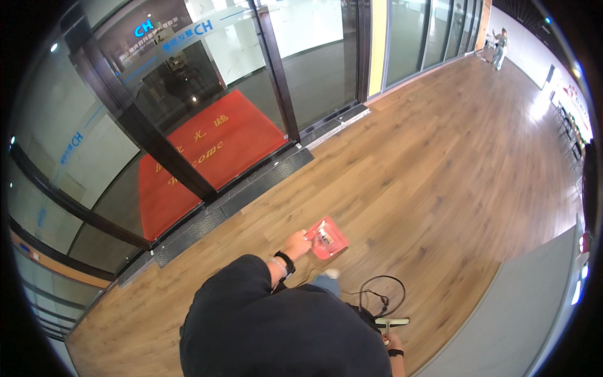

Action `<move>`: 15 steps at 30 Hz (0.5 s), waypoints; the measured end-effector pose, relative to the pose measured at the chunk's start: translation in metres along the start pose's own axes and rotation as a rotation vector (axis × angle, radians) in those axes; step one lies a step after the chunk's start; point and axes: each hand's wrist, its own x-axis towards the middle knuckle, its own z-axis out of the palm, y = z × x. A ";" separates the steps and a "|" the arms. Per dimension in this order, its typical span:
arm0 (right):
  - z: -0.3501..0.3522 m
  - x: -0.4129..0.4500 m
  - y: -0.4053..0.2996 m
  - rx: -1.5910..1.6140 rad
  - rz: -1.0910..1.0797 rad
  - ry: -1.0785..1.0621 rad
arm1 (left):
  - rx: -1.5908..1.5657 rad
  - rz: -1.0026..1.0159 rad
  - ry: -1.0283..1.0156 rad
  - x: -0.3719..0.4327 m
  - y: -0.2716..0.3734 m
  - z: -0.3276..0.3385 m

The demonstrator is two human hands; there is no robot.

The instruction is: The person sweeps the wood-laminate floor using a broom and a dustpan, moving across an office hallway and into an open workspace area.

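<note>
My left hand [297, 244] grips the short handle of a small red plastic dustpan [340, 235] held out in front of my body. A few small pale and dark bits, too small to make out, show in the pan. Low on the right side, my right hand [392, 340] is closed around the handle of a T-shaped tool with a pale head [398, 321], perhaps a squeegee or a small brush. A looped black cable [404, 288] hangs beside my body above this tool. Part of one pale shoe [332, 273] shows below the dustpan.
Wood-look flooring [424, 179] surrounds me, with a grey floor area [518, 292] at the right. Glass doors [320, 70] stand at the upper left, with a red doormat [249, 127] behind them and a dark threshold [264, 179]. A person [500, 49] stands far off.
</note>
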 end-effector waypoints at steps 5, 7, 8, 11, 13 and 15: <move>-0.033 -0.032 -0.013 0.391 -0.067 0.020 | -0.079 0.282 -0.012 0.078 0.067 0.057; -0.040 -0.075 -0.007 0.597 -0.092 0.074 | -0.057 0.281 -0.037 0.113 0.068 0.101; -0.034 -0.103 -0.016 0.725 -0.070 0.112 | 0.007 0.318 -0.070 0.120 0.087 0.110; -0.044 -0.113 -0.002 0.840 -0.129 0.133 | 0.118 0.464 -0.204 0.143 0.149 0.147; -0.053 -0.100 -0.012 0.879 -0.030 0.151 | 0.097 0.629 -0.324 0.156 0.190 0.175; -0.049 -0.103 -0.024 0.883 -0.052 0.147 | 0.126 0.751 -0.391 0.171 0.223 0.203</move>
